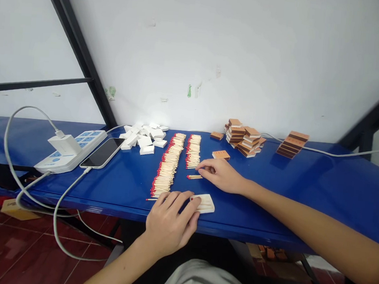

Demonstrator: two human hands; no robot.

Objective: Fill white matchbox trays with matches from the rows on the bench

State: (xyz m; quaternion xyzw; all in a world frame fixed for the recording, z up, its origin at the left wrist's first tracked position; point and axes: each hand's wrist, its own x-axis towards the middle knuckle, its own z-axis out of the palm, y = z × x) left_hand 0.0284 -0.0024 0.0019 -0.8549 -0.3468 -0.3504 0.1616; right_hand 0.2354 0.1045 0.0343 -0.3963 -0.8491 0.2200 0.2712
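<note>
A small white matchbox tray [207, 204] lies near the table's front edge with pale matchsticks in it. My left hand [172, 221] is curled at its left end, the index finger and thumb against the tray. Beside that hand, a long row of red-tipped matches [168, 164] runs back across the table. My right hand [221, 175] is closed in a pinch at the near end of a shorter row of matches [193, 150]. Whether a match is between its fingertips cannot be made out. A few loose matches [193, 177] lie just under those fingers.
White empty trays [144, 135] are heaped at back left. Matchboxes [244, 137] are stacked at back right; single boxes [221, 155] lie nearby, and a brown striped piece [292, 145] farther right. At left are a phone [103, 152], power strip [77, 148] and white cables [58, 226].
</note>
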